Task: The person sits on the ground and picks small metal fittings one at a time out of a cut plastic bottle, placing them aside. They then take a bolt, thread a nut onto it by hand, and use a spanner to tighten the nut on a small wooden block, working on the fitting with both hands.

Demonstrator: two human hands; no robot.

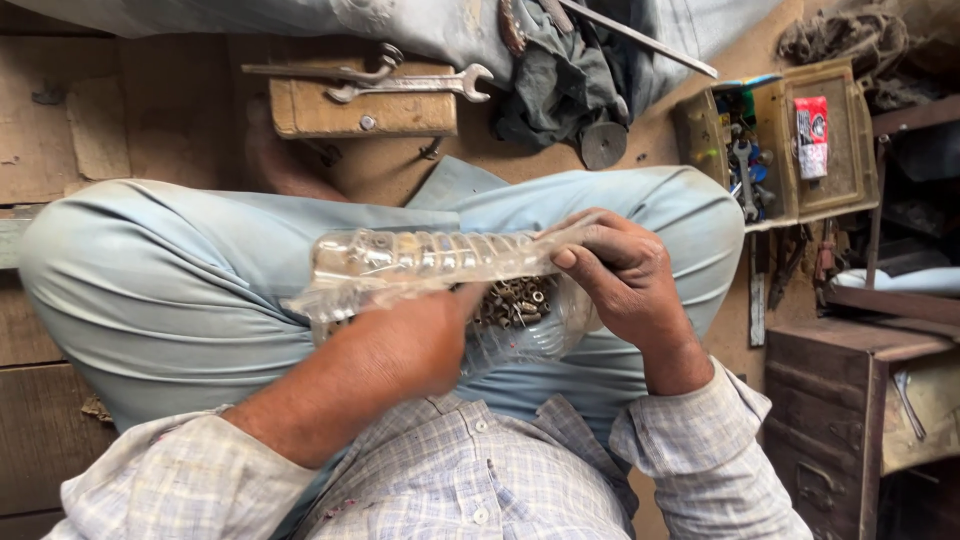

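In the middle of the frame the person sits cross-legged on the floor with a cut-open clear plastic bottle (pixel 430 265) lying sideways across the lap, resting on the pale blue trousers (pixel 170 300). The right hand (pixel 625 275) clasps the bottle's right end, thumb on top and fingers (pixel 600 245) curled around the wall, closed on it. The left hand (pixel 400 345) reaches into the bottle through the cut opening; its fingers are buried inside, so I cannot tell whether they are pinching anything or spread loose.

A heap of small nuts and bolts (pixel 515 300) lies in the bottle's belly, just right of the left hand. I judge the bottle to be thin, light and crushable, its ribbed wall slick, with the metal load making it bottom-heavy and apt to spill if tipped toward the opening. The firm ribbed section or the closed end looks the safest hold.

In the upper middle, spanners (pixel 410 85) lie on a small wooden box (pixel 360 110); at upper right an open case of tools (pixel 770 140) sits on the floor. The bottle's left end is blurred by glare, and the cut edge is hard to trace.
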